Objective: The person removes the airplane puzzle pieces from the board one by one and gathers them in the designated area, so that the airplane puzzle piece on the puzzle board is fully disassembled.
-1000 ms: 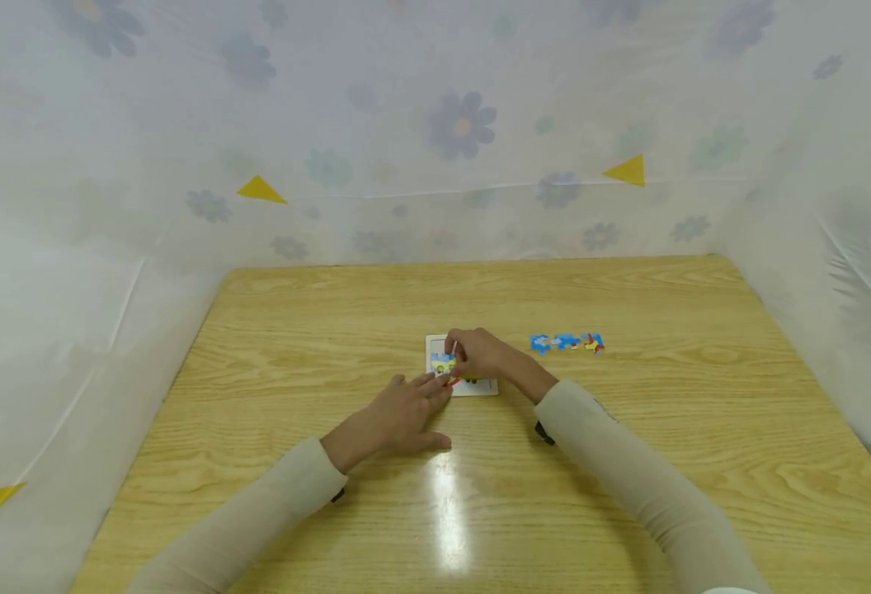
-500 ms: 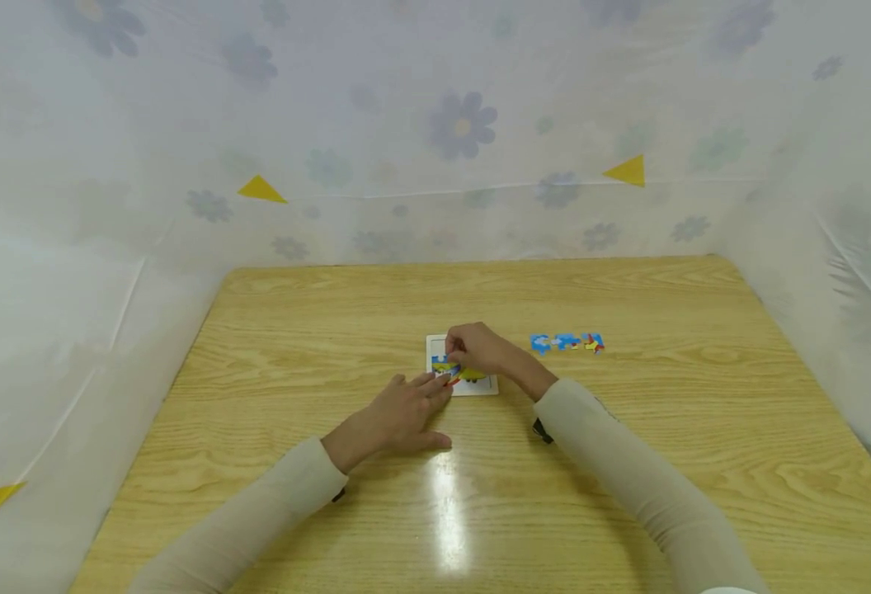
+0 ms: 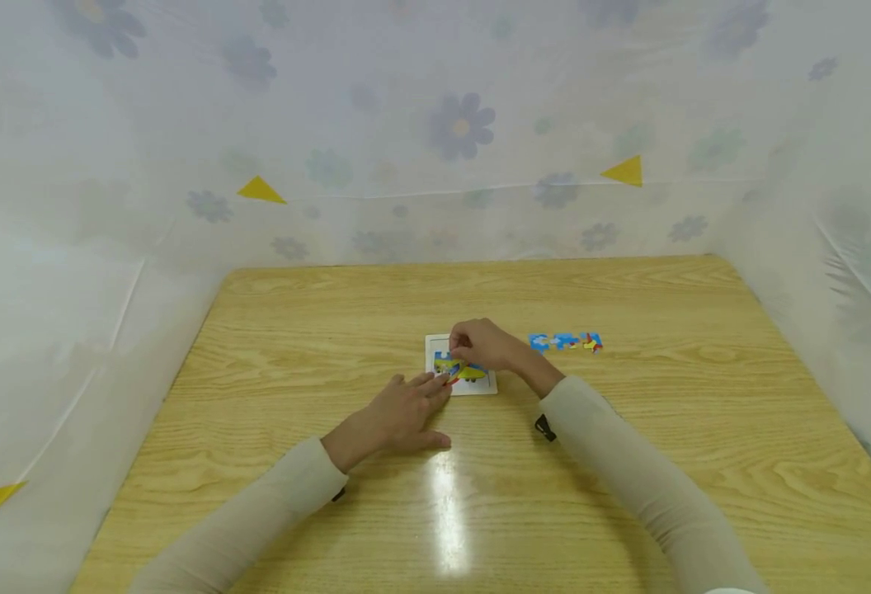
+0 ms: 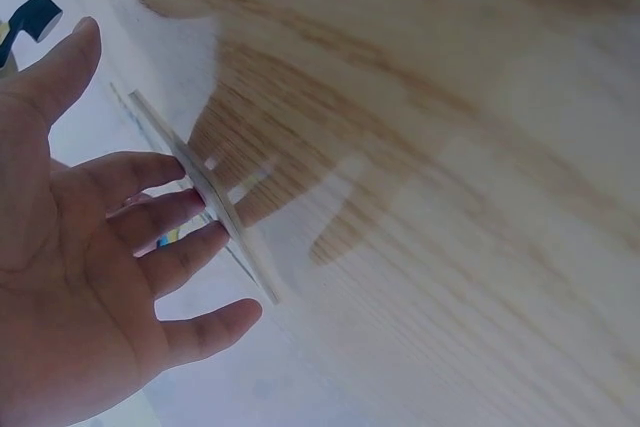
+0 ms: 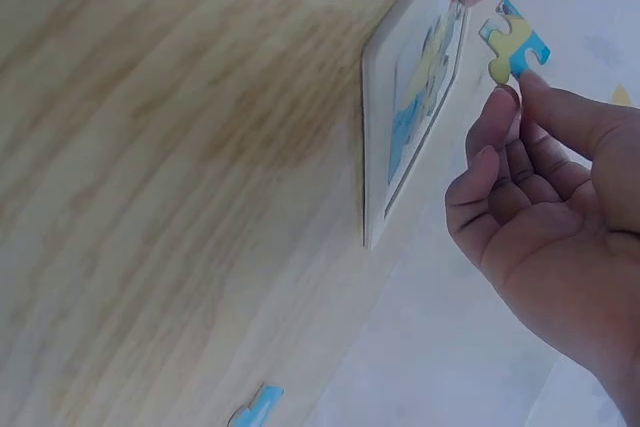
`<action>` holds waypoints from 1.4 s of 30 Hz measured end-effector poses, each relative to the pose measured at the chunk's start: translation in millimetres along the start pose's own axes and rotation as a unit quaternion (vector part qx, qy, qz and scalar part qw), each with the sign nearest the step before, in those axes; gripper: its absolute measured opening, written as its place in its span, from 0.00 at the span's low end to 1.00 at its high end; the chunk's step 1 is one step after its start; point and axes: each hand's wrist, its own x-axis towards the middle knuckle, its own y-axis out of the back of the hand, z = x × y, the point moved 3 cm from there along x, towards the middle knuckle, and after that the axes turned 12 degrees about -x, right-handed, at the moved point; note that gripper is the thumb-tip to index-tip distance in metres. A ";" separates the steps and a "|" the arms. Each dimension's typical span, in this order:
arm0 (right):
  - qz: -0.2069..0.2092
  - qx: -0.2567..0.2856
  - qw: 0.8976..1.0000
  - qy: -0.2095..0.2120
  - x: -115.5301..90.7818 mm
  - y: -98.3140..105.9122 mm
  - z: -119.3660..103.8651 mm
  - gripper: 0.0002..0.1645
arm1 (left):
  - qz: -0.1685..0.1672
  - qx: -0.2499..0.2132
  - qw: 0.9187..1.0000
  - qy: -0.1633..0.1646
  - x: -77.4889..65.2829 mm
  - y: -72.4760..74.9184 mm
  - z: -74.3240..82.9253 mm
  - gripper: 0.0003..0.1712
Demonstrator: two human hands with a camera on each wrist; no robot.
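My right hand (image 3: 483, 345) is over a small white-framed puzzle board (image 3: 430, 345). Between thumb and index finger it pinches a yellow and blue jigsaw piece (image 5: 515, 45), held clear of the board in the right wrist view. The lower part of the board carries fitted pieces (image 3: 473, 374) with a yellow and blue picture; my hands hide some of it. My left hand (image 3: 404, 412) lies with fingers extended, its fingertips on the near left edge of the board. In the left wrist view the fingers (image 4: 180, 262) reach over the board's edge (image 4: 205, 187).
Several loose blue jigsaw pieces (image 3: 563, 341), some with red and yellow, lie in a row right of the board on the wooden table (image 3: 628, 462). Pale flowered sheeting (image 3: 376, 99) hangs behind and beside the table.
My right hand has risen slightly and shifted a little right, with the jigsaw piece pinched in it. More of the fitted picture shows now. My left hand has stayed in place.
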 end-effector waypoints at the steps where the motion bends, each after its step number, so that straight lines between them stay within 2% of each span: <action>1: 0.001 0.002 1.000 0.000 -0.8 1.1 0.6 0.05 | 0.001 -0.001 1.000 0.000 0.0 0.1 0.0 0.46; 9: -0.006 0.015 1.000 -0.007 -10.0 12.3 14.0 0.06 | 0.007 0.001 1.000 -0.008 -0.6 0.4 0.1 0.46; 17: -0.010 0.002 1.000 -0.003 -24.0 28.2 32.5 0.06 | 0.014 0.011 1.000 -0.013 1.3 0.2 -0.1 0.46; 24: -0.032 0.004 0.999 0.001 -39.2 38.5 43.2 0.07 | 0.016 0.016 1.000 -0.019 0.5 -0.7 -1.1 0.46; 42: -0.100 -0.012 0.994 -0.043 -65.1 50.5 76.3 0.08 | 0.018 0.003 1.000 -0.021 -3.3 1.0 -0.7 0.45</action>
